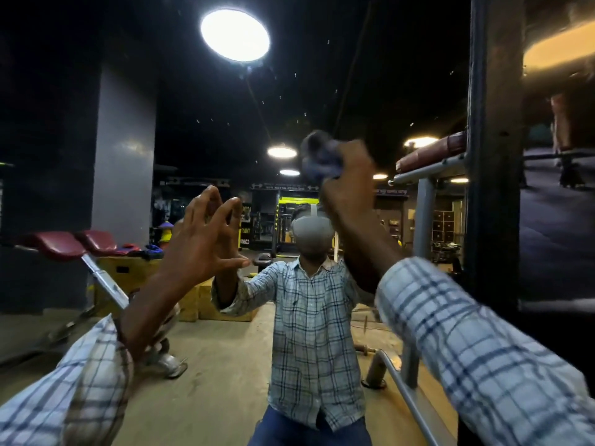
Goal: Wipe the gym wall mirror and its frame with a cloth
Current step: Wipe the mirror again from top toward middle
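Observation:
The wall mirror [206, 130] fills most of the view and reflects a gym and a person in a checked shirt. Its dark upright frame [492, 156] runs down the right side. My right hand [347, 178] is raised against the glass and grips a bunched dark blue cloth [318, 156], which is blurred. My left hand [206, 233] is held up lower and to the left, fingers spread with the fingertips touching the mirror. Small specks dot the upper glass.
A grey metal machine bar [402, 391] slants up from the lower right. A padded brown rest on a grey tube [431, 156] juts out near the frame. Maroon bench pads [67, 244] and yellow boxes [128, 272] appear at the left.

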`<move>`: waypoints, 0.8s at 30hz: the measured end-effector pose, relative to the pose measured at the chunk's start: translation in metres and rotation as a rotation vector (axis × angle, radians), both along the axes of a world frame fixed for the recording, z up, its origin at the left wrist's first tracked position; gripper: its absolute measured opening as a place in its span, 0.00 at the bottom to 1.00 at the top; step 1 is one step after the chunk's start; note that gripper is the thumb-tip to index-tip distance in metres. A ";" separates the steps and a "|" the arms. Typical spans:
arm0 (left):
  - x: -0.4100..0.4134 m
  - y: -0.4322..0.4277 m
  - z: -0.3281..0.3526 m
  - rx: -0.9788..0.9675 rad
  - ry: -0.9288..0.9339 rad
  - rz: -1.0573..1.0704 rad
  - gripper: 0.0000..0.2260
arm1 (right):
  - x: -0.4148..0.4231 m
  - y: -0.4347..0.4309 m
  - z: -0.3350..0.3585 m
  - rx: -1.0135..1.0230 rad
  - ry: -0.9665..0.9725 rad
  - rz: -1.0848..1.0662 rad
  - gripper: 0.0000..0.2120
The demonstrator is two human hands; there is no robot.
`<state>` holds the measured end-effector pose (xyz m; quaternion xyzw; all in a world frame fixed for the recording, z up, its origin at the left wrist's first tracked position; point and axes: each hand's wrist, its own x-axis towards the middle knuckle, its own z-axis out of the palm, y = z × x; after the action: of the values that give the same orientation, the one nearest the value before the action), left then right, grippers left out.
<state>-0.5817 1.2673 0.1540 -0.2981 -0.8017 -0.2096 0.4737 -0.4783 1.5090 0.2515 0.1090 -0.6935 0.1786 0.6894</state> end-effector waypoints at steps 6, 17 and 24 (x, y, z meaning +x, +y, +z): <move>-0.003 -0.010 0.001 0.000 0.008 -0.012 0.56 | -0.014 -0.019 0.000 0.608 -0.280 -0.169 0.20; -0.013 -0.029 -0.004 0.029 -0.026 -0.011 0.57 | -0.048 -0.054 0.021 0.297 -0.101 -0.056 0.15; -0.022 -0.048 0.006 0.009 -0.026 0.020 0.58 | -0.011 -0.020 0.090 0.222 -0.080 -0.202 0.12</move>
<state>-0.6042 1.2194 0.1603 -0.2852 -0.8097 -0.2125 0.4668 -0.4892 1.4887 0.3413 0.1070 -0.7432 0.0349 0.6595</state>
